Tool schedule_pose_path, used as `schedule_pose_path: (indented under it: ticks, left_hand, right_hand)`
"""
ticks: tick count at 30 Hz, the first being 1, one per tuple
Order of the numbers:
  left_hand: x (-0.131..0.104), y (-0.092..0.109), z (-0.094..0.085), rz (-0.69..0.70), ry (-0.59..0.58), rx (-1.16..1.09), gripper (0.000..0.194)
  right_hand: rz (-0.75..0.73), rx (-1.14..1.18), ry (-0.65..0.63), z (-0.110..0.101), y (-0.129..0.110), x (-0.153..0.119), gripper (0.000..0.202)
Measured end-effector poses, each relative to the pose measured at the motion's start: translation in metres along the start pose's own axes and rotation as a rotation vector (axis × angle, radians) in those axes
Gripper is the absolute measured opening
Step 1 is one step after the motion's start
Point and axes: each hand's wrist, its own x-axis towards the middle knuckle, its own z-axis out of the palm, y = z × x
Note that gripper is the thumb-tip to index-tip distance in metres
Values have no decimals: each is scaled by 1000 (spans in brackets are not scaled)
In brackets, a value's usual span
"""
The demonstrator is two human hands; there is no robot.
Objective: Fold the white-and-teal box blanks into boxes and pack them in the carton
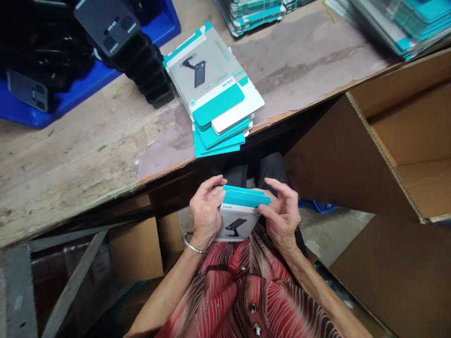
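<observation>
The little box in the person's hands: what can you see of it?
The small grey, white and teal box looks like thin card. Teal flaps stick up at its top, with "IRM" printed just below. Its front shows a dark gadget on a stand. It's tilted, above the red patterned shirt, between the left hand and right hand.

Left hand (207,211), bangle (193,245) at its wrist, and right hand (282,213) face each other, fingers bent

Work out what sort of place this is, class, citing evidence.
Probably a packing workshop: stacked teal-and-white boxes on a worn bench, a blue bin of black devices, and an open carton.
</observation>
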Motion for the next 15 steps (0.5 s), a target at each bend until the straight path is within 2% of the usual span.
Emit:
schedule_pose_path:
  ticks: [3,5,9,15]
  left_hand:
    - [0,-5,-8,242,-11,163,17]
    - [-1,-6,-15,325,-72,301,18]
    - [-2,-2,-20,325,-93,540,24]
    - [1,-7,-25,389,-76,674,19]
  right_hand:
    - [-183,-151,-48,1,8,3,18]
    - [-243,-222,-92,3,11,5,17]
    - [-238,-336,-137,6,15,10,19]
    - [-222,-309,-192,8,19,13,20]
